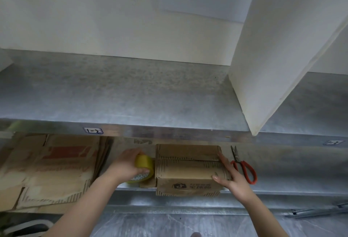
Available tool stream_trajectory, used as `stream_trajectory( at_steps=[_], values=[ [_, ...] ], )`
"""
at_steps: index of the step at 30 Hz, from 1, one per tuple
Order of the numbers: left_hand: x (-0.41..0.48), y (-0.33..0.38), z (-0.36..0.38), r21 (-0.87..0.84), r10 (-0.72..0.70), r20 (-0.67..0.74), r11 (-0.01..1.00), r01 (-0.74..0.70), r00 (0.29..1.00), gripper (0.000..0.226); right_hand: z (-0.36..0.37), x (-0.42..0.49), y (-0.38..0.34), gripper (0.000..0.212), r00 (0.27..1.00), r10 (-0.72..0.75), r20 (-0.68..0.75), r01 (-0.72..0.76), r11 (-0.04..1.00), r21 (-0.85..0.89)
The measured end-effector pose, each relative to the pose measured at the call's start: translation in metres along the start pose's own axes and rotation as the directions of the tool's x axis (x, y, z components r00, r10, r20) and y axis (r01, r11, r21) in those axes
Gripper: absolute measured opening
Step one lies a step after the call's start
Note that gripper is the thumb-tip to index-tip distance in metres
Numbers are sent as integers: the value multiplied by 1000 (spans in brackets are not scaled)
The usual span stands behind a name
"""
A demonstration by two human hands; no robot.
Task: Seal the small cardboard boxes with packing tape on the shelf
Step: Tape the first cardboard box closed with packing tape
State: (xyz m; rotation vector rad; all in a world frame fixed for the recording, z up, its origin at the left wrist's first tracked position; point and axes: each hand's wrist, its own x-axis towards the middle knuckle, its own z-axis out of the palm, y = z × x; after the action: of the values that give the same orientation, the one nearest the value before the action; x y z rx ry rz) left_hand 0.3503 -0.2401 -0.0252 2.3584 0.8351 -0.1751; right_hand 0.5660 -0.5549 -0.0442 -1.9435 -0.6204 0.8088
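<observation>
Box (pixel 188 170) on grey metal shelf (pixel 293 167)

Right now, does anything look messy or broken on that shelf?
Yes. The flattened cardboard on the left is torn and ragged at its edges. The small box sits right at the shelf front and seems to poke over it.

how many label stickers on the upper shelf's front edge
2: one label at the left, above the flattened cardboard; the other at the far right, beyond the scissors. More may lie outside the view.
</observation>
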Motion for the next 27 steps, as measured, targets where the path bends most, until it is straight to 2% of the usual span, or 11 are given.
stream_trajectory(
  at_steps=[5,9,14,21,27],
  values=[
    [-6,-1,-3,-119,68,-18,990,-70,998,53,-7,6,-1,74,996,59,61,-60,998,11],
    [-13,-2,-4,-125,138,57,984,-130,989,52,-5,5,-1,74,998,49,46,-48,999,-14],
    [-17,-6,-15,-157,116,11,981,-113,993,52,-4,8,0,73,995,81,58,-85,995,59],
    [-12,0,-19,94,106,10,990,-106,994,52,-5,3,-2,74,996,56,72,-57,998,16],
    [-9,5,-9,305,111,-96,949,-77,989,42,-5,4,-5,74,996,42,74,-39,998,-42]
  ],
)
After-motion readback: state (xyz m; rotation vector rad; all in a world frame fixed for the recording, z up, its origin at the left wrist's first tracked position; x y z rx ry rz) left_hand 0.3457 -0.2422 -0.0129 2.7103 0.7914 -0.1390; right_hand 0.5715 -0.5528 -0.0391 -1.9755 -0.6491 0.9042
